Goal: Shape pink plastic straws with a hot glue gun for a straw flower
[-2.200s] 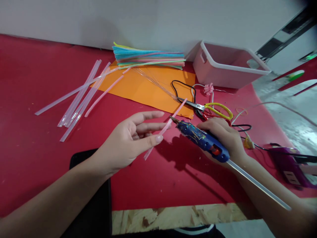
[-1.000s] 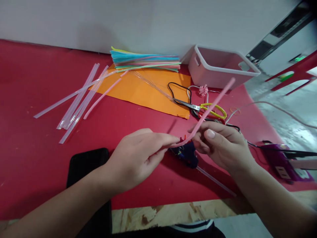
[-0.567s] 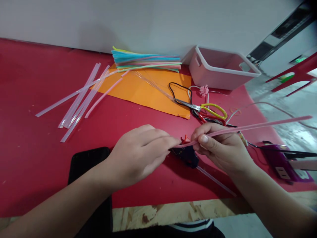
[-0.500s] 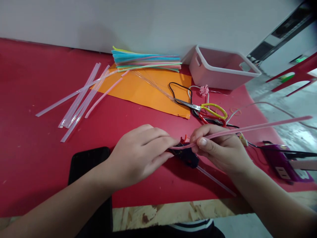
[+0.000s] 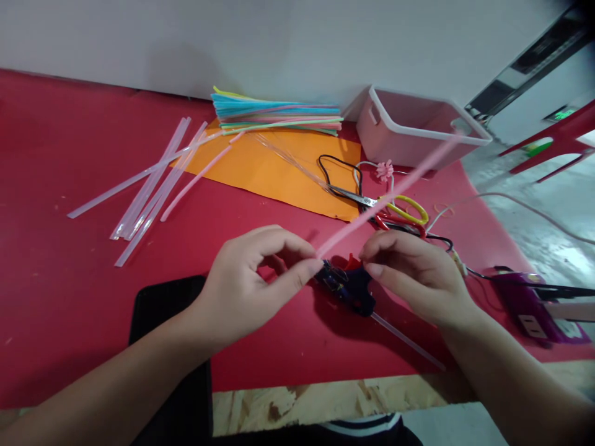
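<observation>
Between the thumb and fingers of my left hand [image 5: 264, 285] is the lower end of a pink fuzzy stem [image 5: 385, 198], which slants up to the right, its far end blurred. My right hand [image 5: 418, 275] is curled beside it, thumb and forefinger slightly apart, with nothing visible between them. Just below and between both hands lies a dark blue glue gun [image 5: 356, 291] with a red trigger, a clear glue stick [image 5: 409, 341] coming out of its back end. Its nozzle is hidden by my left hand.
Scissors [image 5: 367, 201] and cables lie behind my right hand, near a small pink flower [image 5: 384, 170]. Farther back are an orange sheet [image 5: 279, 167], colored stems [image 5: 279, 114] and a pink bin [image 5: 395, 139]. Glue sticks [image 5: 153, 192] and a black phone [image 5: 167, 303] are left; a purple power strip [image 5: 539, 306] is right.
The fingers of my right hand have come off the pink stem. The stem has swung from nearly level to a steeper slant, its end held by my left hand.
</observation>
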Available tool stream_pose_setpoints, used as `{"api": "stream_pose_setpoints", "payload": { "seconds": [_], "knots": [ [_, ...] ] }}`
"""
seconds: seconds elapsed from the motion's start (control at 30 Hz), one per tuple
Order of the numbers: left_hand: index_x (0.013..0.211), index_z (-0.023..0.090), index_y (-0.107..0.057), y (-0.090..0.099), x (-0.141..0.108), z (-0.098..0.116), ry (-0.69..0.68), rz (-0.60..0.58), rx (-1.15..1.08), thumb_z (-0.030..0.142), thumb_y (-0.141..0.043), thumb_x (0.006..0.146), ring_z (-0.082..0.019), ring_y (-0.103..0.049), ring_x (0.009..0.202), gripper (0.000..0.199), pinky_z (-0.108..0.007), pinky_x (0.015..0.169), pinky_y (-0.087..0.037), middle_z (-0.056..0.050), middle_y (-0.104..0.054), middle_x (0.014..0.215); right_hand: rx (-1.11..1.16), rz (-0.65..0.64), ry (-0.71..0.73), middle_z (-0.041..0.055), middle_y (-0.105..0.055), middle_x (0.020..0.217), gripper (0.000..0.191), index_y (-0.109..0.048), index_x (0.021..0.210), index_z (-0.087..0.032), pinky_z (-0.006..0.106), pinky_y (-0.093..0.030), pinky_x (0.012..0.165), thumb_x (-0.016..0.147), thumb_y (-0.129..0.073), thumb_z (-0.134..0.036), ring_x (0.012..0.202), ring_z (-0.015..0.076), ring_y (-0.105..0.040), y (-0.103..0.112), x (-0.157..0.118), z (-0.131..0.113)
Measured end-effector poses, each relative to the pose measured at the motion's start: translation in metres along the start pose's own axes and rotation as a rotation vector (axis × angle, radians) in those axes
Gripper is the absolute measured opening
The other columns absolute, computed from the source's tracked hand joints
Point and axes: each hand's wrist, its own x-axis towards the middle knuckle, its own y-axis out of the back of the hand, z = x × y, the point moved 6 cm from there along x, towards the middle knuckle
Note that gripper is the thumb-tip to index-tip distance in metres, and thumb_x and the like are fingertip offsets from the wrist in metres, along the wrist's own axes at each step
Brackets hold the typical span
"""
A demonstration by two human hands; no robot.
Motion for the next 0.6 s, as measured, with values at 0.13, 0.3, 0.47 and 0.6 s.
{"api": "stream_pose_setpoints", "payload": {
  "seconds": [0.13, 0.3, 0.47, 0.6],
  "knots": [
    [0.083, 0.02, -0.072, 0.006, 0.004, -0.02, 0.277, 0.116, -0.384, 0.028, -0.082, 0.088, -0.006, -0.062, 0.059, 0.013, -0.015, 0.058, -0.051, 0.006, -0.069, 0.069, -0.427, -0.161, 0.22, 0.0077, -0.07, 0.106, 0.044, -0.063, 0.112, -0.021, 0.041, -0.057, 0.092, 0.073, -0.056, -0.002, 0.099, 0.0244, -0.067, -0.003, 0.001, -0.002],
    [0.079, 0.019, -0.071, 0.008, 0.007, -0.029, 0.384, 0.181, -0.575, 0.029, -0.082, 0.087, -0.006, -0.063, 0.058, 0.017, -0.013, 0.056, -0.054, 0.005, -0.068, 0.067, -0.519, -0.382, 0.211, 0.0101, -0.065, 0.121, 0.062, -0.061, 0.12, -0.021, 0.044, -0.055, 0.104, 0.066, -0.047, 0.005, 0.117, 0.025, -0.063, -0.013, -0.002, 0.002],
    [0.082, 0.018, -0.07, 0.006, 0.007, -0.029, 0.417, 0.163, -0.623, 0.032, -0.089, 0.081, -0.009, -0.069, 0.058, 0.023, -0.015, 0.055, -0.056, 0.003, -0.072, 0.068, -0.563, -0.397, 0.183, 0.0099, -0.065, 0.119, 0.063, -0.063, 0.116, -0.022, 0.044, -0.055, 0.103, 0.063, -0.045, 0.008, 0.118, 0.0255, -0.063, -0.013, -0.004, 0.01],
    [0.082, 0.017, -0.072, 0.009, 0.007, -0.03, 0.381, 0.171, -0.566, 0.035, -0.088, 0.081, -0.009, -0.067, 0.061, 0.024, -0.016, 0.056, -0.058, 0.001, -0.072, 0.071, -0.591, -0.194, 0.168, 0.0087, -0.071, 0.108, 0.054, -0.063, 0.114, -0.022, 0.043, -0.057, 0.093, 0.066, -0.051, 0.002, 0.104, 0.0267, -0.068, -0.001, 0.0, 0.019]
  ]
}}
